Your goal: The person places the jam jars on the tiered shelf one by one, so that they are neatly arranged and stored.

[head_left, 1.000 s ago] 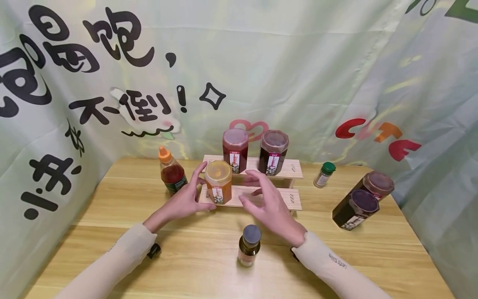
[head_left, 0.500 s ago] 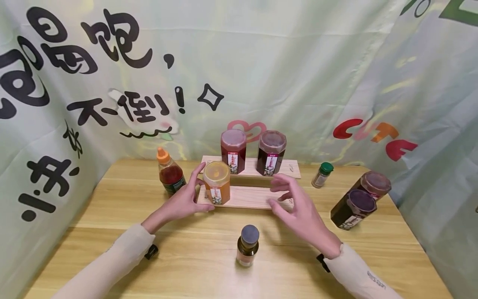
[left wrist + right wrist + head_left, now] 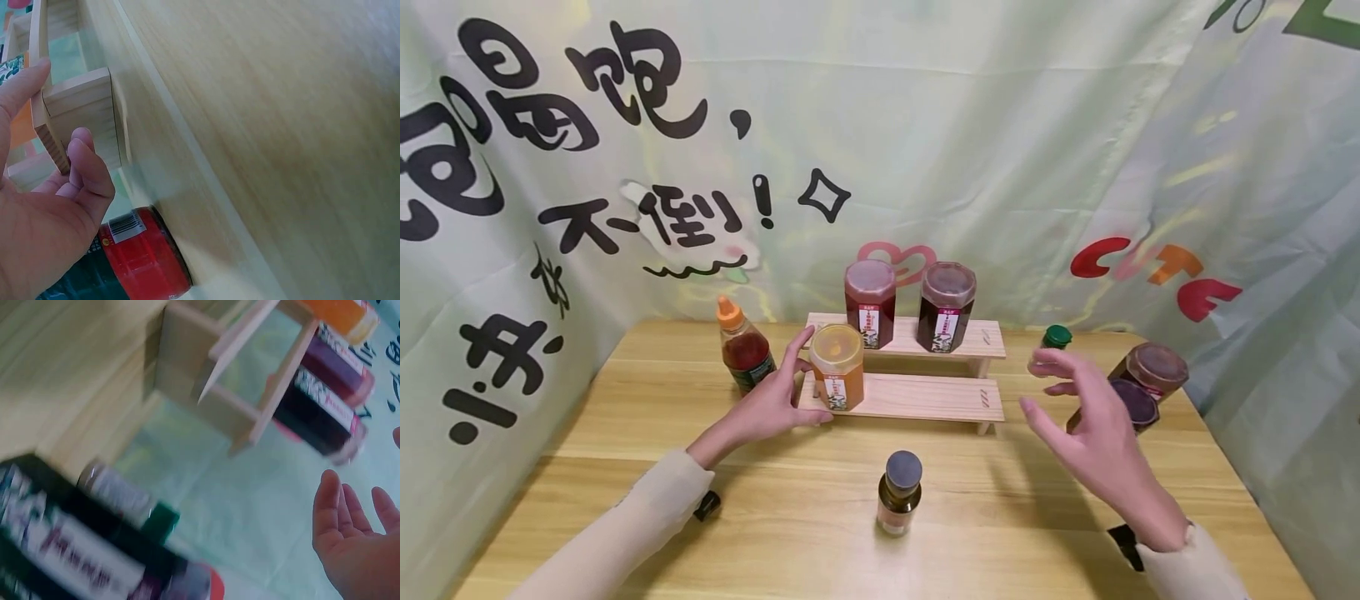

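My left hand holds the left side of a jar with orange contents, its index finger along the jar and its thumb low at the front. This jar stands upright at the left end of the lower step of a two-tier wooden rack. In the left wrist view, some fingers curl beside the end of the shelf. My right hand is held out with fingers apart and nothing between them. It partly covers a dark jar and a green-capped shaker in the head view.
A red jar and a dark jar stand on the upper step. Left of the rack is an orange-capped squeeze bottle. A small dark-capped bottle stands in front. Another dark-red jar is at the right, before the curtain.
My right hand has moved right, away from the rack and over toward the jars on the right. The left hand and the orange jar have stayed in place.
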Demonstrator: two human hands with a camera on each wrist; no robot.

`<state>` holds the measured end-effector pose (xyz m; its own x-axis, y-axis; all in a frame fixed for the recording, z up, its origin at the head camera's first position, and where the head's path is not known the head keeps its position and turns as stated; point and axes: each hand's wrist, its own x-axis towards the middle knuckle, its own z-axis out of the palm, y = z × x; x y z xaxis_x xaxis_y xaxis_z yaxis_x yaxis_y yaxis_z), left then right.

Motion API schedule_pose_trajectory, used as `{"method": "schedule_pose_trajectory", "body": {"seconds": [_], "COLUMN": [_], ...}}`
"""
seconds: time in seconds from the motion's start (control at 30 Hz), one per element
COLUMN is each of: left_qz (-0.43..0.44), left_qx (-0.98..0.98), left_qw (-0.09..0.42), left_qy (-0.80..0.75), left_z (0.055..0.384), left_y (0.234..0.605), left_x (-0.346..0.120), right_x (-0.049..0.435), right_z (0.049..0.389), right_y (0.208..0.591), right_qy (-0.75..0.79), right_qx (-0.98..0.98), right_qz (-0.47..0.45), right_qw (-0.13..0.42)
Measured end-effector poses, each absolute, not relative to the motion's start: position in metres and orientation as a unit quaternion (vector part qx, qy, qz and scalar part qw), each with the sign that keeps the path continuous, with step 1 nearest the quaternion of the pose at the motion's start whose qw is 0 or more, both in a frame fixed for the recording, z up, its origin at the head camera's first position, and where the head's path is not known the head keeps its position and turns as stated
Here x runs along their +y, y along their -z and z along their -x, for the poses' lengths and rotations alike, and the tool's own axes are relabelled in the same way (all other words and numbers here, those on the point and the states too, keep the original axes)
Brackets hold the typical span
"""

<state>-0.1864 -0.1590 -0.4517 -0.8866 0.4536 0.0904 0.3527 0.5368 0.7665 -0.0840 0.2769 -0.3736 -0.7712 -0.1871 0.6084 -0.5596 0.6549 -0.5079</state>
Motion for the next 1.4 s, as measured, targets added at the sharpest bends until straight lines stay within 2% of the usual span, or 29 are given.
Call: {"method": "schedule_pose_trajectory", "body": {"seconds": [0.3, 0.6, 0.7, 0.93, 1.27, 1.4], "left_qz": [-0.222, -0.225, -0.229, -0.23, -0.223, -0.228], "left_qx": [0.876, 0.874, 0.875, 0.877, 0.876, 0.876], "left_qw": [0.062, 0.063, 0.059, 0.062, 0.062, 0.053], "left_qy": [-0.424, -0.425, -0.423, -0.418, -0.423, -0.422], "left_z": [0.185, 0.183, 0.184, 0.185, 0.183, 0.184], "left_y": [0.451, 0.452, 0.451, 0.45, 0.45, 0.451], "left_x": [-0.159, -0.157, -0.157, -0.157, -0.158, -0.157], "right_x": [0.322, 0.369, 0.378, 0.393, 0.409, 0.414], "right_z": [0.075, 0.065, 0.064, 0.066, 0.085, 0.088], "right_y": [0.373, 0.394, 0.4, 0.414, 0.435, 0.442], "right_qy": [-0.33, -0.315, -0.319, -0.347, -0.402, -0.397], "right_qx": [-0.885, -0.89, -0.898, -0.918, -0.892, -0.891], "right_qz": [-0.168, -0.124, -0.098, -0.057, -0.159, -0.176], "right_qw": [0.283, 0.305, 0.285, 0.185, 0.131, 0.132]}}
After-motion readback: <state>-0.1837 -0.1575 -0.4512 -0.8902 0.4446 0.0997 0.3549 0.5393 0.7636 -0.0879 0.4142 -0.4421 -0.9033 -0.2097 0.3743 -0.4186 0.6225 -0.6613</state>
